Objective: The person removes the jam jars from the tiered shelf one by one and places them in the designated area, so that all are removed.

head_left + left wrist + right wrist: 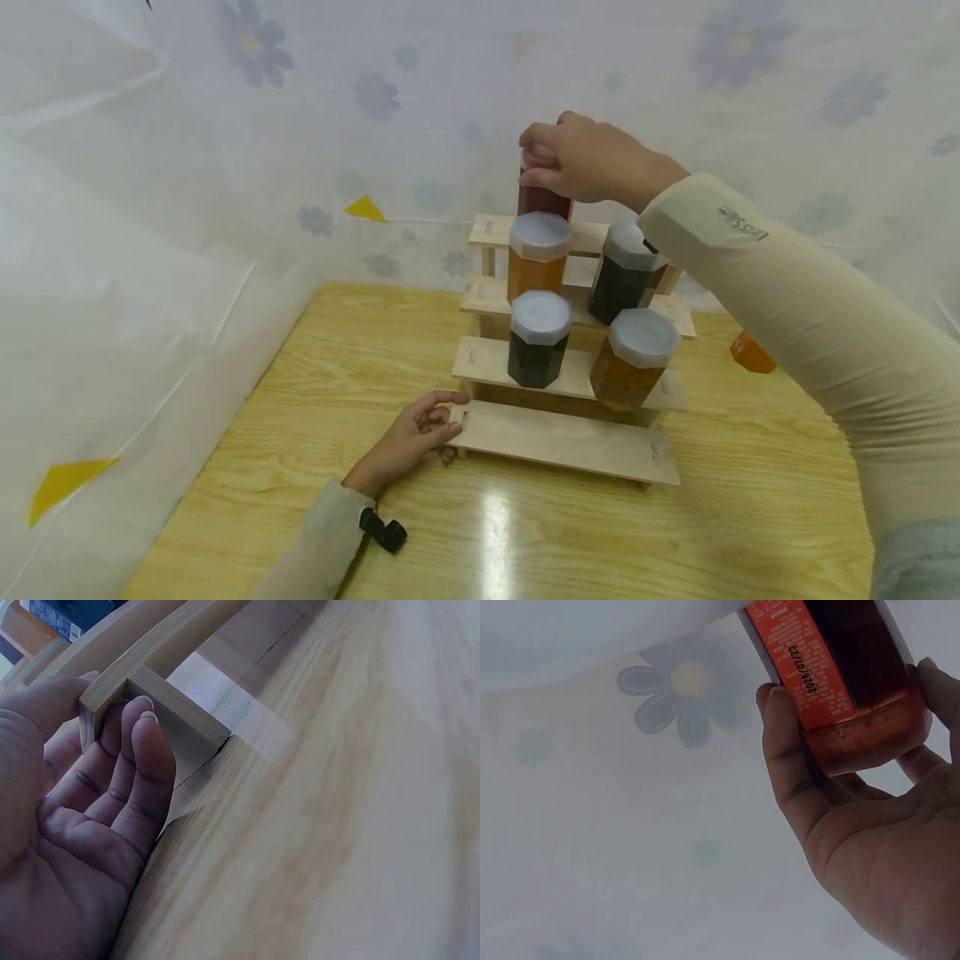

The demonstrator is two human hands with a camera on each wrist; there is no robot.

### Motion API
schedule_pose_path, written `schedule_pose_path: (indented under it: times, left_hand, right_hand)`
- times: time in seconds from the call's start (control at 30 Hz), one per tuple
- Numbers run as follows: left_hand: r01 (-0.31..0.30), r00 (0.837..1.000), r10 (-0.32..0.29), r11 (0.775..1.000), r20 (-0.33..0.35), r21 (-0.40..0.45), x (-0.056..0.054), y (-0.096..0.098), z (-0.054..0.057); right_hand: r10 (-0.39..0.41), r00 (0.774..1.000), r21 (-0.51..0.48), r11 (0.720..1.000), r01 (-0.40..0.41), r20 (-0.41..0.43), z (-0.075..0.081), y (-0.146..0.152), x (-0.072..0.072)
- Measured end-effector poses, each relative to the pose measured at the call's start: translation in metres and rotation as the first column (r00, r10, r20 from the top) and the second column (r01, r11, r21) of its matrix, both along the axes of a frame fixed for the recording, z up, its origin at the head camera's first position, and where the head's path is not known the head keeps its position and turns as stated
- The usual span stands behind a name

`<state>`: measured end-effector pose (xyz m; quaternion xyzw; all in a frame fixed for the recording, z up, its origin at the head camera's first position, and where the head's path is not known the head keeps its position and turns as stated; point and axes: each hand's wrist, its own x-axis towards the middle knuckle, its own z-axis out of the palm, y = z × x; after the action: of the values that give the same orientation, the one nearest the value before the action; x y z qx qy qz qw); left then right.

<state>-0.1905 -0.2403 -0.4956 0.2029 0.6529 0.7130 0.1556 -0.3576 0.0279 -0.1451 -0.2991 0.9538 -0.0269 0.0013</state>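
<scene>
My right hand grips a dark red jar from above, at the left of the rack's top tier. In the right wrist view, thumb and fingers lie around one end of the jar, and an orange label with a printed date shows. The four-tier wooden rack stands on the table. At the left end of its lowest board, my left hand holds on. The left wrist view has the fingers curled under the board's end.
Below the top tier stand an amber jar and a dark jar. One tier lower are another dark jar and a brown-orange jar. An orange object lies on the table right of the rack. A flowered sheet hangs behind.
</scene>
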Motion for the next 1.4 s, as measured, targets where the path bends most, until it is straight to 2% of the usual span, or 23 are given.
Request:
schedule_pose_path:
  times: [0.2, 0.33, 0.43, 0.77, 1.07, 1.4]
  left_hand:
    - [-0.007, 1.0, 0.007, 1.0, 0.004, -0.008, 0.002, 0.001, 0.002]
    - [-0.008, 1.0, 0.008, 1.0, 0.011, -0.001, 0.003, 0.001, 0.003]
    - [-0.001, 1.0, 0.001, 1.0, 0.013, 0.007, 0.004, 0.002, 0.004]
    - [-0.002, 1.0, 0.002, 1.0, 0.014, 0.006, 0.006, 0.004, 0.006]
    - [0.003, 1.0, -0.004, 1.0, 0.021, 0.008, 0.006, 0.005, 0.005]
    - [-0.001, 1.0, 0.001, 1.0, 0.009, -0.004, 0.006, 0.005, 0.004]
  right_hand:
    - [0.017, 1.0, -0.013, 1.0, -0.017, -0.016, 0.001, -0.002, 0.002]
    - [0.002, 0.998, 0.011, 1.0, -0.002, -0.065, 0.0, -0.003, 0.002]
    - [-0.015, 0.997, 0.017, 1.0, 0.016, -0.069, 0.0, -0.004, 0.001]
    - [-0.01, 1.0, -0.093, 0.996, 0.009, -0.014, 0.0, -0.003, -0.001]
    - [0.021, 0.999, -0.147, 0.989, -0.028, -0.048, 0.0, 0.001, 0.001]
    - [-0.011, 0.997, -0.175, 0.985, -0.002, -0.072, 0.015, 0.009, 0.004]
